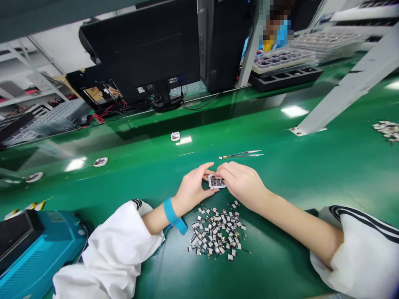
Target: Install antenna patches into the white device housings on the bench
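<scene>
Left hand (191, 189) and right hand (241, 182) both pinch a small white-framed circuit module (216, 182) low over the green tabletop (311, 174), above a pile of tiny components (216, 232). Module looks light, rigid, likely fragile; best gripped by its edges. Tweezers (241, 155) lie just beyond.

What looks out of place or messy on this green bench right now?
Mostly the small parts: they lie loose in a scattered heap on the green bench, not in a tray. Both hands, left hand and right hand, hold a small white module.
</scene>
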`<state>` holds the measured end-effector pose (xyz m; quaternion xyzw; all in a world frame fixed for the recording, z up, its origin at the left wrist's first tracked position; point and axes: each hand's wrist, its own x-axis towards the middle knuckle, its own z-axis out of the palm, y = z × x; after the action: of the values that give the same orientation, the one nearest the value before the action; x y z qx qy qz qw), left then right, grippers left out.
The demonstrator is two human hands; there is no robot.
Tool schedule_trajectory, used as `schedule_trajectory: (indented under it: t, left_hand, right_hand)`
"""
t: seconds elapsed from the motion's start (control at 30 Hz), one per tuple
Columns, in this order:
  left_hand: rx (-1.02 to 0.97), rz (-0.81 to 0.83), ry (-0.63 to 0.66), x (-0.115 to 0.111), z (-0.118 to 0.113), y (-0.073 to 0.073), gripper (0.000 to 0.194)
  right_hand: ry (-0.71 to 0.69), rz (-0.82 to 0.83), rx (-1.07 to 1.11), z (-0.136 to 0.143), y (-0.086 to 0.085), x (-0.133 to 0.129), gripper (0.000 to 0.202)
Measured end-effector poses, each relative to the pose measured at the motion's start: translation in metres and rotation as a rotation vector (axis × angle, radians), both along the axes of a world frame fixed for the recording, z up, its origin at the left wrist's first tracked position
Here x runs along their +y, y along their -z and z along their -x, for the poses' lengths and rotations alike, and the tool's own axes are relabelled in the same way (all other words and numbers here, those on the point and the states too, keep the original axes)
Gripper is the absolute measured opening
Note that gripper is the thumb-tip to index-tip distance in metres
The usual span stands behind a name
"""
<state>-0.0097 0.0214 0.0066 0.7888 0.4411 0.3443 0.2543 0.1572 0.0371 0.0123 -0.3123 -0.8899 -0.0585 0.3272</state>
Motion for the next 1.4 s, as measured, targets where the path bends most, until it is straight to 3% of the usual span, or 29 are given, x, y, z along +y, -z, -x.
schedule_trajectory:
  t: [0.27,0.53,0.63,0.87,1.07,1.4]
  left_hand:
    - [-0.147,-0.006,0.006,-0.001,0.000,0.001,0.061]
    - [-0.155,0.054,0.023,-0.001,-0.001,0.006,0.054]
    - [-0.145,0.102,0.034,-0.001,-0.001,0.006,0.053]
    - [-0.156,0.215,0.100,0.003,0.002,0.003,0.054]
    - [-0.129,0.275,0.087,0.005,0.002,0.006,0.053]
    - [-0.108,0.344,0.042,0.008,0.001,0.009,0.059]
  right_hand:
    - [-0.071,0.247,0.282,-0.001,0.007,0.011,0.006]
    - [-0.081,0.375,0.249,-0.003,0.009,0.011,0.011]
    - [-0.078,0.356,0.194,-0.004,0.008,0.010,0.012]
    - [-0.221,0.322,0.134,-0.009,0.014,0.018,0.013]
    - [-0.070,0.299,0.070,-0.005,0.025,0.015,0.013]
    - [-0.028,0.040,-0.184,-0.004,0.011,0.009,0.018]
